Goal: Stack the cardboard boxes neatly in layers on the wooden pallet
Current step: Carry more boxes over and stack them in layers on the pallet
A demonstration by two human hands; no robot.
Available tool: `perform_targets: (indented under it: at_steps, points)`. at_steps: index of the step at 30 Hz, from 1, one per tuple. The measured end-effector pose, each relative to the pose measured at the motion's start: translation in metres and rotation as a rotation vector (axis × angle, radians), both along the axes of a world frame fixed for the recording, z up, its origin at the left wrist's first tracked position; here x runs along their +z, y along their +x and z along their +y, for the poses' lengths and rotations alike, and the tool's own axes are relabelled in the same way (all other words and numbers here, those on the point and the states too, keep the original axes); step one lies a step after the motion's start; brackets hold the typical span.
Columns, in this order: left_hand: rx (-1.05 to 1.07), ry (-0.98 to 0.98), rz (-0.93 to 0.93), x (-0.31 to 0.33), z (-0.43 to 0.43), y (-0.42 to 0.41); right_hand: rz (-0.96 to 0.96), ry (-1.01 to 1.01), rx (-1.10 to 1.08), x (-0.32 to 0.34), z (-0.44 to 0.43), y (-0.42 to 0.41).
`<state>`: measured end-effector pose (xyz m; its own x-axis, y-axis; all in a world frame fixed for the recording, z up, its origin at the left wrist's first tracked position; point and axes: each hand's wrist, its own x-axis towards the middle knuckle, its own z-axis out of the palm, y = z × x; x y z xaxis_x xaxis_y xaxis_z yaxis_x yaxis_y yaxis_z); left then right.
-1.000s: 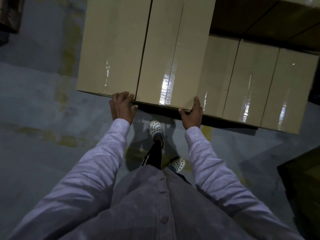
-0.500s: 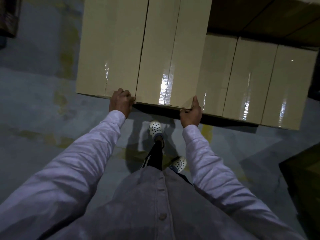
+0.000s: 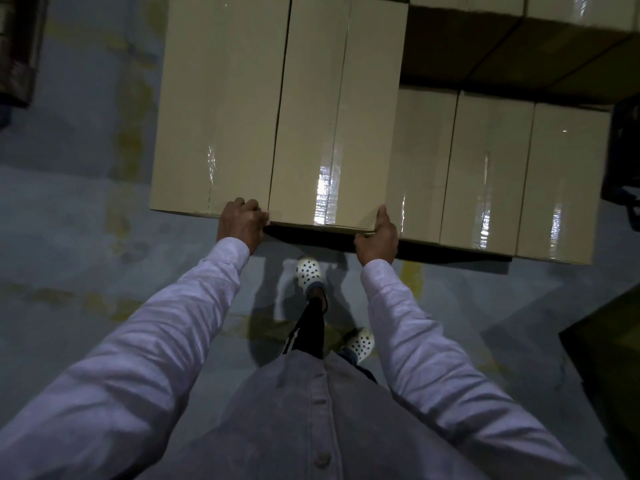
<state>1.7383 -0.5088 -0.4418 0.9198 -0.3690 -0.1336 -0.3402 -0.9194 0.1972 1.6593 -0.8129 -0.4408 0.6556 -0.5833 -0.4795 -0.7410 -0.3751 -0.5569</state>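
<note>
A tan taped cardboard box (image 3: 332, 116) lies on the upper layer, tight against a matching box (image 3: 214, 116) on its left. My left hand (image 3: 242, 225) curls over the near top edge at the seam between the two. Around the box's near right corner my right hand (image 3: 377, 237) grips, thumb pointing up its side. A lower row of boxes (image 3: 491, 168) runs to the right, level with each other. The stack hides the pallet.
Darker boxes (image 3: 519, 46) sit behind the lower row at top right. A dark crate (image 3: 609, 358) stands at the right edge and a dark object (image 3: 17, 46) at the upper left. My feet in white clogs (image 3: 308, 271) stand on the grey floor (image 3: 86, 220) just before the stack.
Both hands stay on the box's near edge. My left fingers have crept up onto the top edge at the seam. The view has shifted slightly.
</note>
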Motion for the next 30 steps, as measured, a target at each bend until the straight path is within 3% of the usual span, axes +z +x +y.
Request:
perform_targets:
  at_steps: [5,9,12,17,25,30]
  points:
    - [0.075,0.105,0.181,0.011,-0.01,0.015,-0.008,-0.001,0.004,-0.001,-0.006,-0.003]
    - [0.041,-0.071,0.088,0.007,-0.01,0.023,0.011,-0.01,0.061,-0.005,-0.014,-0.001]
    - [0.067,-0.173,0.152,0.004,-0.009,0.026,0.046,-0.028,0.136,-0.006,-0.014,-0.002]
    - [0.106,-0.128,0.295,0.005,-0.012,0.035,0.137,-0.025,0.28,-0.002,-0.009,-0.013]
    - [0.031,-0.111,0.294,0.002,-0.01,0.044,0.229,-0.1,0.362,0.009,-0.014,0.003]
    - [0.127,-0.064,0.318,0.009,-0.01,0.055,0.262,-0.087,0.387,0.02,-0.011,0.018]
